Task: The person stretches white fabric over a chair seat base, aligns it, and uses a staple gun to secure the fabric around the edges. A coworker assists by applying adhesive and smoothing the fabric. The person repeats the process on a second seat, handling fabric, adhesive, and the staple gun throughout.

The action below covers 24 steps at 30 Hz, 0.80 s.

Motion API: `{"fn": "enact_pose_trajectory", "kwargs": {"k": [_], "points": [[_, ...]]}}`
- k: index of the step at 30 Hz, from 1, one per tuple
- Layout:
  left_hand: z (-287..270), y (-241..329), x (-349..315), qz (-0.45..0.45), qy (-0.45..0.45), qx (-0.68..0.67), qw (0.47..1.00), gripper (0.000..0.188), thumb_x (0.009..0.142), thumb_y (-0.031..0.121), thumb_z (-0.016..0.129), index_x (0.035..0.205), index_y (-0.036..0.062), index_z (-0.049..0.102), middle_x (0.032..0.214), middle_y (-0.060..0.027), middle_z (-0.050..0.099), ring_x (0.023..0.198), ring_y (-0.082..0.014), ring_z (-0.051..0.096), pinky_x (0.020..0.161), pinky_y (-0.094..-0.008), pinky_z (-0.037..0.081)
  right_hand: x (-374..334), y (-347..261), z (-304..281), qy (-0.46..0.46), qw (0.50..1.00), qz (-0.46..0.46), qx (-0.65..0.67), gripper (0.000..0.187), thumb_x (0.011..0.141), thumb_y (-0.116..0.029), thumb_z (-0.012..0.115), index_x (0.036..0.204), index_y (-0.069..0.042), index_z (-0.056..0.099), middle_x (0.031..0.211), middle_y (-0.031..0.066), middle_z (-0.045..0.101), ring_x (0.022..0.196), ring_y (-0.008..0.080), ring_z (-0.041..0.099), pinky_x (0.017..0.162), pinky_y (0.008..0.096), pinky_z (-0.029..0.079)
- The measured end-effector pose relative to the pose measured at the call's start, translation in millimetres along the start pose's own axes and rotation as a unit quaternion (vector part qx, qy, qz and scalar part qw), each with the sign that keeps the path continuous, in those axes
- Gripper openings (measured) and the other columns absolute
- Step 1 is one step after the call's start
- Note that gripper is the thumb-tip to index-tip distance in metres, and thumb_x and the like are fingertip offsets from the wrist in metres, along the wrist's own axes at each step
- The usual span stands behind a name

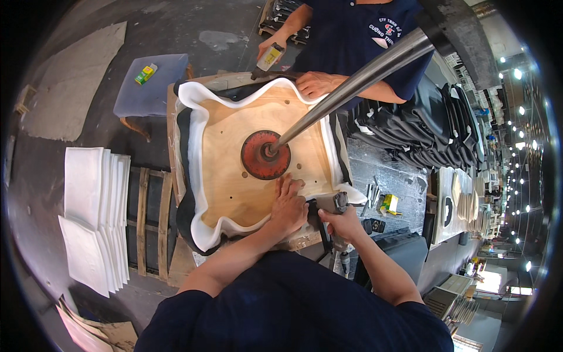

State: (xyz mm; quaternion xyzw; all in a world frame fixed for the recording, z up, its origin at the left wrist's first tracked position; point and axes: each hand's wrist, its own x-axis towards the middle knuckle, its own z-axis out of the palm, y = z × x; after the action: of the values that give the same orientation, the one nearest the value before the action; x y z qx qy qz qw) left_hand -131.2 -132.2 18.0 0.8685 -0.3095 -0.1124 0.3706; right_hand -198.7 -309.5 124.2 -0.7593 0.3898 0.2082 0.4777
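The left hand point(288, 205) is pressing flat, fingers spread, on the plywood seat board point(234, 176) near its near right corner, holding down the white foam edge point(196, 146). The right hand point(343, 226) is closing around a staple gun point(328, 214) just beside those fingers; its nose seems aimed at the board's near edge, though it is partly hidden. A slip there could be catching the left fingertips. A co-worker's hand point(316, 84) is crowding the far edge, and the red clamp disc point(265, 154) is taking the centre, leaving little room.
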Motion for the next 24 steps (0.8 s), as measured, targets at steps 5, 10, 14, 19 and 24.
{"fn": "enact_pose_trajectory", "kwargs": {"k": [5, 10, 14, 19, 24], "points": [[-4.8, 1.9, 2.9, -0.010, 0.001, -0.016, 1.000, 0.025, 0.093, 0.026, 0.070, 0.093, 0.0062, 0.085, 0.153, -0.0093, 0.051, 0.164, -0.0402, 0.024, 0.137, -0.0604, 0.008, -3.4, 6.1, 3.1, -0.019, 0.998, -0.019, 0.057, 0.032, 0.094, -0.024, 0.090, 0.104, 0.001, 0.075, 0.083, 0.0045, 0.074, 0.050, 0.0141, 0.063, 0.046, 0.0322, 0.049], [-1.2, -1.1, 4.3, 0.000, 0.033, -0.028, 0.999, 0.024, 0.091, 0.023, 0.069, 0.092, 0.0055, 0.084, 0.151, -0.0109, 0.053, 0.162, -0.0412, 0.026, 0.137, -0.0602, 0.011, -6.0, -9.2, 6.0, -0.020, 0.999, -0.033, 0.022, 0.028, 0.095, -0.021, 0.088, 0.101, 0.001, 0.073, 0.079, 0.0032, 0.072, 0.050, 0.0139, 0.063, 0.045, 0.0322, 0.049], [1.1, 2.5, 6.3, 0.003, 0.029, -0.021, 0.999, 0.023, 0.091, 0.024, 0.071, 0.093, 0.0054, 0.085, 0.152, -0.0108, 0.052, 0.163, -0.0418, 0.025, 0.137, -0.0608, 0.011, -4.3, -7.9, 5.8, -0.018, 0.999, -0.037, 0.011, 0.029, 0.094, -0.022, 0.088, 0.100, 0.001, 0.071, 0.078, 0.0036, 0.071, 0.050, 0.0135, 0.063, 0.044, 0.0321, 0.048], [-12.9, -2.5, 2.5, 0.041, 0.088, 0.025, 0.995, 0.020, 0.095, 0.024, 0.072, 0.102, 0.0076, 0.082, 0.143, -0.0137, 0.061, 0.152, -0.0424, 0.044, 0.129, -0.0582, 0.032, -0.5, -14.1, 8.4, -0.016, 0.999, -0.046, -0.001, 0.031, 0.093, -0.021, 0.088, 0.107, 0.001, 0.072, 0.081, 0.0045, 0.073, 0.051, 0.0144, 0.065, 0.043, 0.0317, 0.048], [-136.7, 45.1, -59.5, -0.116, -0.142, -0.238, 0.954, 0.016, 0.099, 0.017, 0.073, 0.111, 0.0058, 0.071, 0.099, -0.0170, 0.073, 0.096, -0.0430, 0.070, 0.086, -0.0505, 0.056, 2.0, 3.5, -0.7, -0.001, 0.999, -0.027, 0.040, 0.035, 0.094, -0.024, 0.089, 0.109, 0.002, 0.071, 0.079, 0.0045, 0.071, 0.051, 0.0142, 0.066, 0.044, 0.0308, 0.051]]}}
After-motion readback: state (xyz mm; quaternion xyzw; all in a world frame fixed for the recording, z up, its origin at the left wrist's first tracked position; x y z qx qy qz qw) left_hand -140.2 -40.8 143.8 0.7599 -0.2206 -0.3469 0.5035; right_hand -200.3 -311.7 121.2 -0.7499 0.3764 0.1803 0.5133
